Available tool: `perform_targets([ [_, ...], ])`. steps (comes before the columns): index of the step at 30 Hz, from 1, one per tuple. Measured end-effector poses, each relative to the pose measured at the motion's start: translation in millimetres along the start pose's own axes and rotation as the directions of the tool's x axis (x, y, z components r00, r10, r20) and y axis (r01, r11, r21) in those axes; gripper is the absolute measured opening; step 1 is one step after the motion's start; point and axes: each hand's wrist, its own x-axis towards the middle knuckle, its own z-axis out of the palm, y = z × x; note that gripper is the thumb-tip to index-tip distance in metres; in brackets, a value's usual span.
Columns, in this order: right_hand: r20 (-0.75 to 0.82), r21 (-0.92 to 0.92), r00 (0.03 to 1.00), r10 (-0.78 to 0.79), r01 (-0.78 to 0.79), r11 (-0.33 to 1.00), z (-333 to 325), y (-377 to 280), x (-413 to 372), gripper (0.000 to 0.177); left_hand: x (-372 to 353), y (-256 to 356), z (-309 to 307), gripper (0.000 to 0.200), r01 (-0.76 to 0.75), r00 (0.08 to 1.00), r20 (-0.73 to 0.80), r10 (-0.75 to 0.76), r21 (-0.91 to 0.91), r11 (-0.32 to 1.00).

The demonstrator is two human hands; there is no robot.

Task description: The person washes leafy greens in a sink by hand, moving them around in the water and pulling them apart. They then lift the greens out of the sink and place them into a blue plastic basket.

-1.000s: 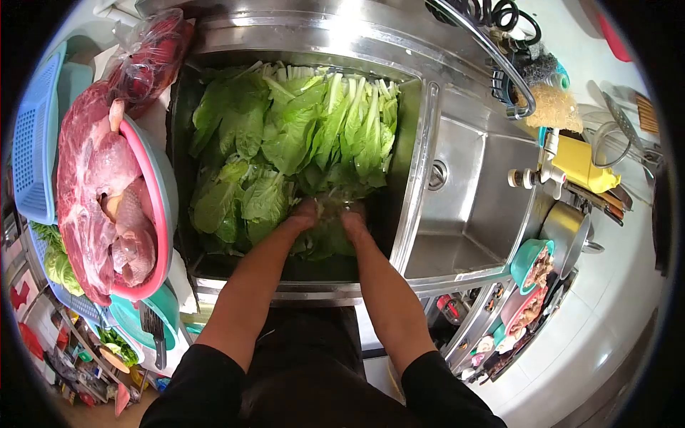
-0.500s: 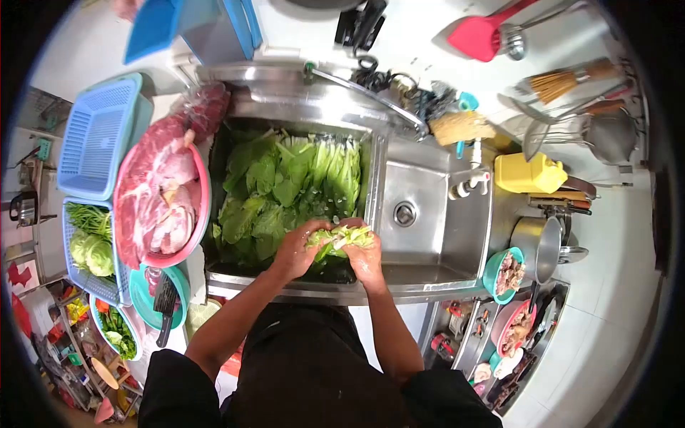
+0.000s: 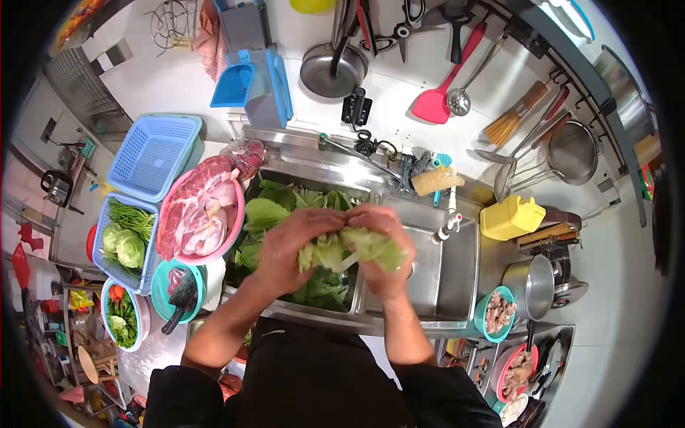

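Both hands hold a bunch of wet leafy greens [image 3: 342, 250] lifted above the steel sink [image 3: 314, 314]. My left hand [image 3: 289, 246] grips the bunch's left end and my right hand [image 3: 389, 250] grips its right end, fingers closed around the leaves. Below them the left sink basin is packed with more green leaves [image 3: 285, 203]. The right basin [image 3: 446, 274] lies just under my right hand.
A pink bowl of raw meat [image 3: 196, 214] sits left of the sink, with blue baskets [image 3: 153, 153] and a basket of cabbage and green beans [image 3: 125, 239] further left. A yellow jug [image 3: 508, 217], a pot [image 3: 531, 285] and bowls of meat stand right. Utensils hang on the wall.
Both hands have risen out of the left basin with a bunch of greens and now hold it high over the sink. The camera has tilted up and shows the wall.
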Motion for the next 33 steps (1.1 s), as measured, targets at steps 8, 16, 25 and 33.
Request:
perform_targets([
  [8, 0.046, -0.266, 0.875, 0.482, -0.454, 0.85, 61.1, 233.3, -195.9, 0.03, -239.2, -234.6, 140.7, 0.037, 0.55, 0.831, -0.097, -0.548, -0.003, 0.835],
  [16, 0.056, 0.203, 0.762, 0.646, -0.642, 0.74, 26.9, 130.1, -112.2, 0.029, -102.1, -102.0, 69.5, 0.034, 0.534, 0.842, 0.003, -0.539, -0.144, 0.833],
  [25, 0.145, 0.155, 0.618, 0.773, -0.785, 0.599, 47.9, 230.4, -164.9, 0.037, -161.0, -203.5, 113.1, 0.035, 0.805, 0.483, 0.161, -0.861, -0.468, 0.364],
  [33, 0.405, 0.574, 0.546, 0.734, -0.776, 0.261, 40.2, 180.8, -98.9, 0.04, -119.6, -187.2, 120.5, 0.066, 0.728, 0.561, 0.24, -0.792, -0.598, 0.335],
])
